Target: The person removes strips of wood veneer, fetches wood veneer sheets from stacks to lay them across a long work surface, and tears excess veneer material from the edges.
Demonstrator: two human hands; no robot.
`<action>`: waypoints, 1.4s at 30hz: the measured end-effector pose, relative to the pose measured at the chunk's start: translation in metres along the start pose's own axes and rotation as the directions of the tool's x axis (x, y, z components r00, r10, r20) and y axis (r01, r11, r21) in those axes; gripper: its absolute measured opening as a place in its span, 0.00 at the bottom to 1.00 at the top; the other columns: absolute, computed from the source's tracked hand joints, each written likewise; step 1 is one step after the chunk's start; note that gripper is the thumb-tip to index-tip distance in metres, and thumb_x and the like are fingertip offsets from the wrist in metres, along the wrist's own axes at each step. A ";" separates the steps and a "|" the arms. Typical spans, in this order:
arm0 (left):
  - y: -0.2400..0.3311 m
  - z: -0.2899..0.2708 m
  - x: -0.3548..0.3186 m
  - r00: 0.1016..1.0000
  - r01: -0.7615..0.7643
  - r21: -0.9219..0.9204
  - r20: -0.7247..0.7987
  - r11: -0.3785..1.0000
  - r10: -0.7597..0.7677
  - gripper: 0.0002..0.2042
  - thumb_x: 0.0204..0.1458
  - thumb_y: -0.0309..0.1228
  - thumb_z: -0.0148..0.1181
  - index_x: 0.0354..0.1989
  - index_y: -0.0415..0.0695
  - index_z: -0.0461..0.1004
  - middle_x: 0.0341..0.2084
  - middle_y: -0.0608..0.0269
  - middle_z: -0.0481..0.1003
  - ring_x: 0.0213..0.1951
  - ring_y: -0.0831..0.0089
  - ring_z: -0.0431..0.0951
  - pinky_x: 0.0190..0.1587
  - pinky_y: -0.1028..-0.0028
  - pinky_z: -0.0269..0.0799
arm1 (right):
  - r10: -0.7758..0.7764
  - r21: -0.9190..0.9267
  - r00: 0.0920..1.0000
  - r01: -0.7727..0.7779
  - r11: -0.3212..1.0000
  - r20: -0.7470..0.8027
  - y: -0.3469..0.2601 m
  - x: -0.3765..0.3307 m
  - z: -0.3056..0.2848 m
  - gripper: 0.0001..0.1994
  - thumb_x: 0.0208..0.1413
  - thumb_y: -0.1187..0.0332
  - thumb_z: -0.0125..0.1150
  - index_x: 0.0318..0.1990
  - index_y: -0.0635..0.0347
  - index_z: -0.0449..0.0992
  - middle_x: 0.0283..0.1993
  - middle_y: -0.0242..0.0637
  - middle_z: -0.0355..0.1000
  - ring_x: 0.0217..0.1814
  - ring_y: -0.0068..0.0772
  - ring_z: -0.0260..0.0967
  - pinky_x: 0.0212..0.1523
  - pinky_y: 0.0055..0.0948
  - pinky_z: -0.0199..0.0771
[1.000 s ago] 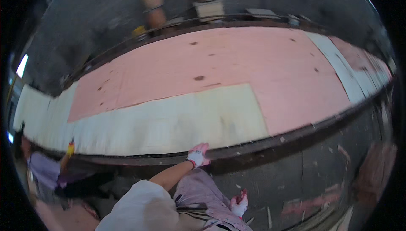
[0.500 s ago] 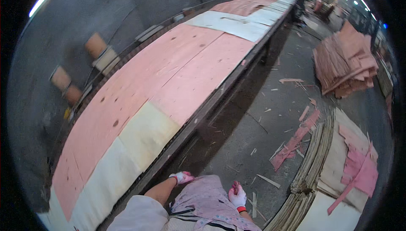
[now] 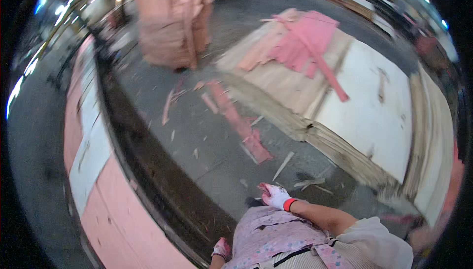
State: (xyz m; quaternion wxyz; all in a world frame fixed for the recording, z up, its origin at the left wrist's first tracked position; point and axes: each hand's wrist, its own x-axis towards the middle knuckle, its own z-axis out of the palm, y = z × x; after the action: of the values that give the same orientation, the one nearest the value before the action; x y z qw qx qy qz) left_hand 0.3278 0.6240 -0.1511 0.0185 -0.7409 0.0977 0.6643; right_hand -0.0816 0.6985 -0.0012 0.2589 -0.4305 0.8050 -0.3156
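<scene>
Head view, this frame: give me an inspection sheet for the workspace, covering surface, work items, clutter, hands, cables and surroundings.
Surface: long bench on the left, covered with pink and pale sheets laid flat.
Work items: stack of pale sheets on the floor to the right, pink strips lying on top of it.
Clutter: pink strip and small splinters scattered on the grey floor.
Hands: left hand gloved, low beside the bench edge, empty; right hand gloved with a red cuff, held over the floor, empty.
Cables: nothing seen.
Surroundings: tall pile of pink sheets farther back; ceiling lights at the rim.
</scene>
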 end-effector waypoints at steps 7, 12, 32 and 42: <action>0.218 0.092 -0.015 0.823 -0.542 -0.018 0.191 0.840 0.535 0.10 0.52 0.42 0.56 0.36 0.53 0.69 0.31 0.70 0.69 0.35 0.74 0.68 0.37 0.74 0.65 | 0.557 0.430 0.767 -0.406 0.806 -0.319 0.080 0.045 -0.020 0.18 0.49 0.61 0.54 0.48 0.57 0.69 0.43 0.45 0.73 0.43 0.47 0.72 0.42 0.38 0.72; 0.274 0.199 -0.035 0.809 -0.554 0.125 0.311 0.823 0.498 0.12 0.53 0.43 0.55 0.39 0.51 0.69 0.37 0.64 0.70 0.42 0.69 0.70 0.40 0.75 0.65 | 0.848 0.989 0.528 -0.086 0.117 -0.054 0.188 0.033 -0.095 0.10 0.51 0.63 0.54 0.38 0.58 0.69 0.28 0.29 0.66 0.28 0.35 0.64 0.29 0.38 0.66; 0.244 0.693 -0.242 0.593 -0.543 0.390 0.805 0.744 0.011 0.27 0.55 0.52 0.50 0.58 0.49 0.62 0.53 0.61 0.68 0.53 0.66 0.69 0.52 0.67 0.67 | 0.805 0.720 0.586 0.519 -0.460 0.091 0.228 0.034 -0.349 0.10 0.54 0.58 0.56 0.38 0.50 0.70 0.34 0.36 0.70 0.31 0.34 0.69 0.33 0.40 0.72; 0.178 0.896 -0.383 0.392 -0.902 0.423 0.888 0.091 -0.241 0.25 0.54 0.40 0.58 0.54 0.36 0.63 0.46 0.55 0.72 0.46 0.64 0.74 0.47 0.72 0.71 | 0.737 0.794 0.673 0.483 -0.371 -0.065 0.222 -0.027 -0.376 0.15 0.56 0.58 0.55 0.48 0.54 0.69 0.44 0.40 0.72 0.42 0.38 0.72 0.41 0.42 0.73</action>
State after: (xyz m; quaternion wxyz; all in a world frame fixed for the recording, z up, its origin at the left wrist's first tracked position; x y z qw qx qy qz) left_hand -0.6189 0.6368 0.1402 0.3152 -0.0713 0.6660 0.6723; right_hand -0.4443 0.9242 0.0910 0.2049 0.2716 0.2418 -0.9087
